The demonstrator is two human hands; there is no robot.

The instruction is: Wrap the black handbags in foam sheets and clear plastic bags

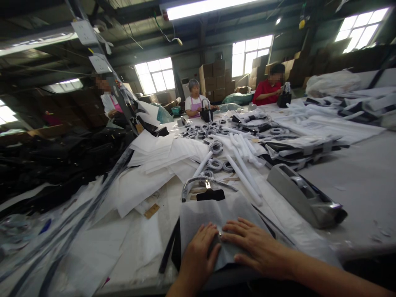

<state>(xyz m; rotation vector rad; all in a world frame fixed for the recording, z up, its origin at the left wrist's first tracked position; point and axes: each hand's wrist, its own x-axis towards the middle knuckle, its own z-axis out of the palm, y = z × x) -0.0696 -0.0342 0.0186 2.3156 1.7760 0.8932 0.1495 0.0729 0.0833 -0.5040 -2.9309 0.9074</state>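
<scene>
A black handbag [176, 243] lies flat at the table's front edge, most of its front hidden under a white sheet of wrapping paper [198, 212]. Its handle [187, 184], wrapped in clear plastic, arches beyond the paper, and a black flap with a metal clasp [208, 185] shows there. My left hand [200, 249] rests on the paper's left half, fingers stretched out. On the right half my right hand [247, 239] lies flat with its fingers spread. A small shiny spot shows on the paper between the two hands.
A grey tape dispenser [305, 196] stands to the right. Loose paper sheets [161, 152] pile up on the left. White foam tubes [244, 177] and wrapped coils [215, 146] lie beyond the bag. Co-workers [194, 101] sit across the table; a slanted metal post [108, 62] rises at left.
</scene>
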